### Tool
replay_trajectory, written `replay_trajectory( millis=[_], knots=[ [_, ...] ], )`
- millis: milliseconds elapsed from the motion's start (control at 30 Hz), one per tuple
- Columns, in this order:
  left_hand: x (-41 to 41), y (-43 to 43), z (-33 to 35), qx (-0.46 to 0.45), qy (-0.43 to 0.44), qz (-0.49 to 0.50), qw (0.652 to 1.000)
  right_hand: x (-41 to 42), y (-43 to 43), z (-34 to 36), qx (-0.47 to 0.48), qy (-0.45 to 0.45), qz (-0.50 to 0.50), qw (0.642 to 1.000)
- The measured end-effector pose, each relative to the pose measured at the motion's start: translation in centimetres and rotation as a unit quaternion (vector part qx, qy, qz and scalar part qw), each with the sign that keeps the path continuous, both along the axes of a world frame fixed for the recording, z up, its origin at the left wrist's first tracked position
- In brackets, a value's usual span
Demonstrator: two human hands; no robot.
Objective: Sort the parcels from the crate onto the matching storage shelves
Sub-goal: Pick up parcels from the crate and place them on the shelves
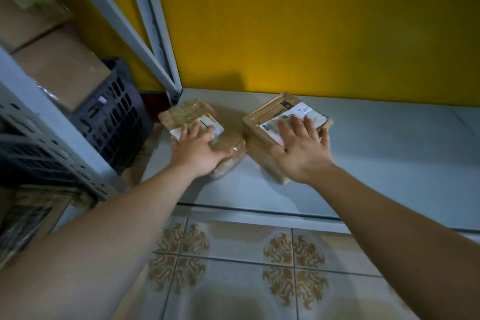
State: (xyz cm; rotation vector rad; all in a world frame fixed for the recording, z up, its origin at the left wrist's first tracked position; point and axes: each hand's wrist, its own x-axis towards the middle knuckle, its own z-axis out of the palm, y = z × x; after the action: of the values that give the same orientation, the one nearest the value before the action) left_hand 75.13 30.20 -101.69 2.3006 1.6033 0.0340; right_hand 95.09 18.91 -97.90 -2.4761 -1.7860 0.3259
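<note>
Two brown tape-wrapped parcels with white labels lie side by side on a low grey shelf board [363, 153] against the yellow wall. My left hand [198, 149] lies on top of the left, rounded parcel [187, 114], fingers over its label and thumb against its near right side. My right hand [302, 147] is spread flat with straight fingers on top of the right, boxy parcel [262, 117], covering part of its label. A dark plastic crate [114, 117] stands on the floor to the left of the shelf.
A grey metal rack post [52, 132] and upper shelves with large cardboard boxes [59, 70] fill the left side. A slanted white frame [155, 34] leans in the corner. Patterned floor tiles [233, 267] lie in front of the shelf board.
</note>
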Motion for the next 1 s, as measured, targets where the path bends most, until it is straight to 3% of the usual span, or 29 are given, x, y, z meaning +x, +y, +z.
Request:
replay_trajectory(
  millis=[67, 133, 267, 400, 500, 700, 1000],
  knots=[
    [1.0, 1.5, 0.4, -0.046, -0.083, 0.066, 0.993, 1.3, 0.4, 0.3, -0.003, -0.003, 0.004, 1.000],
    [0.3, 2.4, 0.5, -0.047, -0.104, 0.045, 0.993, 2.4, 0.7, 0.2, 0.011, -0.031, 0.015, 0.999],
    [-2.2, 3.5, 0.8, -0.029, 0.044, -0.060, 0.997, 2.5, 1.2, -0.2, 0.052, -0.064, 0.021, 0.996],
    [-4.1, 5.1, 1.2, -0.103, 0.081, -0.119, 0.984, 2.4, 2.0, -1.0, 0.066, -0.053, 0.003, 0.996],
    [-4.5, 5.6, 1.4, 0.006, 0.176, -0.155, 0.972, 1.9, 3.4, -1.4, 0.060, -0.042, -0.005, 0.997],
    [1.6, 7.3, -0.5, 0.037, 0.110, 0.009, 0.993, 1.2, 4.2, -1.2, 0.019, -0.049, -0.030, 0.998],
    [1.8, 10.5, -1.7, 0.077, 0.086, -0.036, 0.993, 0.4, 0.8, 0.0, 0.015, -0.105, -0.016, 0.994]
  ],
)
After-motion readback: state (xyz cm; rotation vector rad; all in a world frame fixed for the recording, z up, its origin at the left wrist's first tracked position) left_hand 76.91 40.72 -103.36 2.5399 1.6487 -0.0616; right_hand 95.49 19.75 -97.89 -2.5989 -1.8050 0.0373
